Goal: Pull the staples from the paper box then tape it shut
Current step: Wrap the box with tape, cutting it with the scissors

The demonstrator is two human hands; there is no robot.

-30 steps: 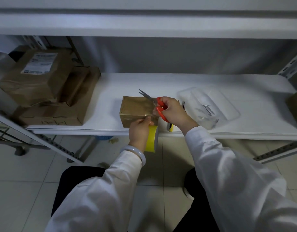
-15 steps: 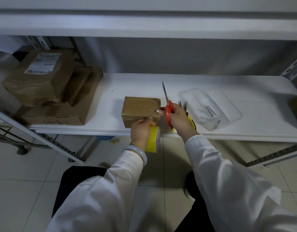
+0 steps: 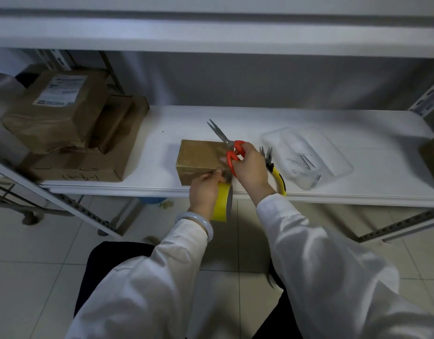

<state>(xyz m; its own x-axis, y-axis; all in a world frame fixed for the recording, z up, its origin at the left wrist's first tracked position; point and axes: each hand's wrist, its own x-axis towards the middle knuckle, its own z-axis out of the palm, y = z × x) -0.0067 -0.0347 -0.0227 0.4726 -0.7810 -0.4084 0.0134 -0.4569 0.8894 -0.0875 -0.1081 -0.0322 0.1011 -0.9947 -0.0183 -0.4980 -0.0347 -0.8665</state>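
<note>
Brown paper box (image 3: 199,159) sits in the middle of the frame, near the front edge of the white shelf (image 3: 235,118). The left hand (image 3: 205,192) is just below the box's lower right corner. Its fingers are curled round the yellow tape roll (image 3: 222,204), and the thumb reaches up to the box's front side. The right hand (image 3: 250,167) is beside it, with its fingers curled in the red handles of the scissors (image 3: 225,141).

Half a second ago the scissors pointed straight up. Now they lean to the upper left again, over the box's top right corner, and the blades are a little apart. The roll and the box have not moved.

To the right, the yellow pliers (image 3: 277,172) lie on the shelf. A few staples (image 3: 305,159) lie in the clear tray (image 3: 333,152). So the staple job looks done, and this looks like the taping part. I think the scissors are getting ready to snip the tape, but I cannot see the strip clearly.
</note>
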